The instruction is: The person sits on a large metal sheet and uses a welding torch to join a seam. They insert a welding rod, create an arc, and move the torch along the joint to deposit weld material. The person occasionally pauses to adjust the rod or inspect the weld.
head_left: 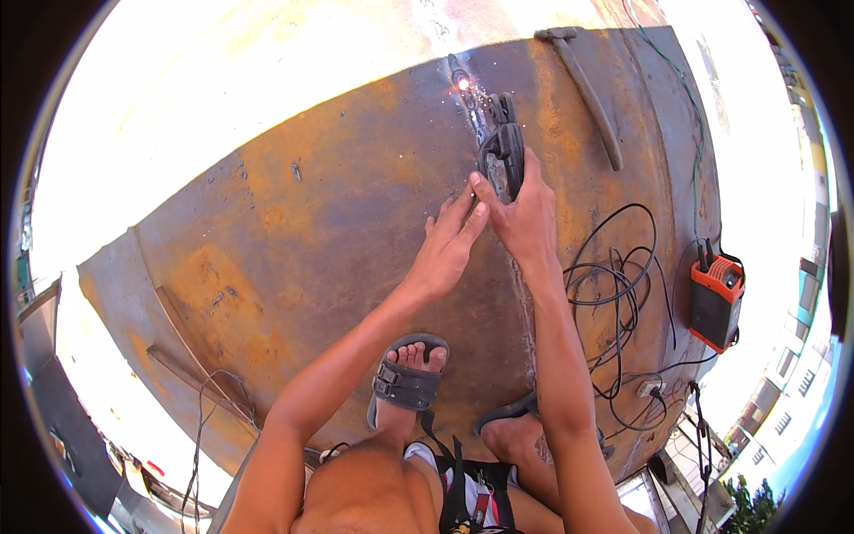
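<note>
My right hand is closed round the black electrode holder, with its jaws pointing away from me. Past the jaws, a bright glowing spot throws sparks on the weld seam, which runs along the rusty curved steel plate. My left hand is beside the right one, fingers stretched forward, fingertips close to the holder. It grips nothing that I can see. Whether it touches the holder or my right thumb, I cannot tell.
A hammer lies on the plate at the far right. Looped black cable spreads right of my forearm, near an orange-and-black welding machine. Metal strips lie at the lower left. My sandalled foot stands on the plate.
</note>
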The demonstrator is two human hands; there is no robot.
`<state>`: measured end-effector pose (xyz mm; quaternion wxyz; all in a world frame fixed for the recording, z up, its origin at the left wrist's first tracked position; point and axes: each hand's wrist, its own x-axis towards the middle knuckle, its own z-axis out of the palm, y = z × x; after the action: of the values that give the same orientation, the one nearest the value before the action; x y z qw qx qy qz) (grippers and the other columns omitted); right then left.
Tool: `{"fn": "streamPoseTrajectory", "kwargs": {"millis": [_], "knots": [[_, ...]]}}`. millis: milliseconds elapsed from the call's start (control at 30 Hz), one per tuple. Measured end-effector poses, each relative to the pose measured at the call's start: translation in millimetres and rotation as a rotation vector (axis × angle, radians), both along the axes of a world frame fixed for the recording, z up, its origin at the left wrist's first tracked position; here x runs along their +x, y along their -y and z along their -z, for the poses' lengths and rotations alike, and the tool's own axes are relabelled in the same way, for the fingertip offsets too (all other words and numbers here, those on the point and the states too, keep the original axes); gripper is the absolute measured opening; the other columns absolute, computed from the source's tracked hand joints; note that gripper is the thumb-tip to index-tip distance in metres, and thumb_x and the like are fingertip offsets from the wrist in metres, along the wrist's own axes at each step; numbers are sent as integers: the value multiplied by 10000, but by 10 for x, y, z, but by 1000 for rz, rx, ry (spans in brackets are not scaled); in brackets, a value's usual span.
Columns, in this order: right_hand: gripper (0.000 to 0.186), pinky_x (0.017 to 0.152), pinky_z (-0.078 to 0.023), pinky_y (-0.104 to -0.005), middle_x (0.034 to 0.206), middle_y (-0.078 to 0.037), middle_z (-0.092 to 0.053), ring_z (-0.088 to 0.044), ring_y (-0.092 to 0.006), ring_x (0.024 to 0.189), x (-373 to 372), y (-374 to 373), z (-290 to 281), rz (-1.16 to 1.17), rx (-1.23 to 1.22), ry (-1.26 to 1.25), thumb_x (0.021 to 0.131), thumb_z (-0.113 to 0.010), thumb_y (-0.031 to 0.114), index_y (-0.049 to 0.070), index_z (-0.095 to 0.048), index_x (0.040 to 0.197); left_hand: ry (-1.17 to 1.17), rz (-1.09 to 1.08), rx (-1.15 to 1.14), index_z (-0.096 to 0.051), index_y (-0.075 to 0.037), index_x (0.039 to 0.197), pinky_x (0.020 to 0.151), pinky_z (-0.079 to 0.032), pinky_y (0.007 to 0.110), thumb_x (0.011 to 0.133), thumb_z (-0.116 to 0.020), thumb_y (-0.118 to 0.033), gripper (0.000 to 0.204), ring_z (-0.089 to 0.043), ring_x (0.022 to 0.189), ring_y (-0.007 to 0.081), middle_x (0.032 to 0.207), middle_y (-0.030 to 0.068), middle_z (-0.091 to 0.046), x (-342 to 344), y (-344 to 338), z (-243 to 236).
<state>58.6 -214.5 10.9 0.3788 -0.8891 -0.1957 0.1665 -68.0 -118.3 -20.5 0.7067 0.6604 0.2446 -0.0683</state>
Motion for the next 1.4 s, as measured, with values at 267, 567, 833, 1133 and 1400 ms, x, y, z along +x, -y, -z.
{"fn": "streamPoseTrajectory", "kwargs": {"millis": [267, 567, 833, 1133, 1400], "knots": [[830, 892, -594, -540, 1146, -335, -751, -758, -502, 1065, -6, -11, 8, -8, 27, -19, 942, -829, 482, -105, -533, 1449, 13, -9, -18, -220, -68, 1766, 1325, 43, 664, 1156, -366, -621, 836, -96, 1699, 446, 1811, 208, -281, 0, -14, -22], [868, 904, -597, -540, 1157, -350, -746, -755, -507, 1085, 3, 19, 80, -14, 6, 14, 944, -825, 488, -130, -511, 1468, 13, -12, -12, -218, -82, 1770, 1327, 35, 657, 1158, -367, -615, 825, -116, 1699, 435, 1809, 207, -287, 6, 0, -36], [917, 928, -602, -538, 1180, -359, -743, -757, -498, 1108, -4, 6, 86, -13, -34, 7, 956, -800, 527, -151, -492, 1492, 17, -35, -56, -218, -107, 1775, 1332, 32, 642, 1158, -362, -614, 811, -129, 1700, 417, 1805, 211, -291, -2, 8, 34], [940, 947, -600, -533, 1209, -372, -732, -751, -499, 1132, 6, -1, 77, -23, -29, -8, 964, -783, 547, -164, -484, 1500, 4, -37, -65, -208, -111, 1778, 1335, 45, 634, 1154, -358, -625, 822, -122, 1702, 407, 1806, 209, -282, -4, 6, 8], [919, 879, -609, -524, 1101, -350, -763, -777, -493, 1046, -9, 15, 101, 41, 62, 7, 908, -864, 480, -110, -470, 1492, 16, -14, -13, -246, -86, 1764, 1321, 48, 666, 1152, -379, -618, 823, -117, 1699, 436, 1800, 214, -303, -5, 3, -38]]}}
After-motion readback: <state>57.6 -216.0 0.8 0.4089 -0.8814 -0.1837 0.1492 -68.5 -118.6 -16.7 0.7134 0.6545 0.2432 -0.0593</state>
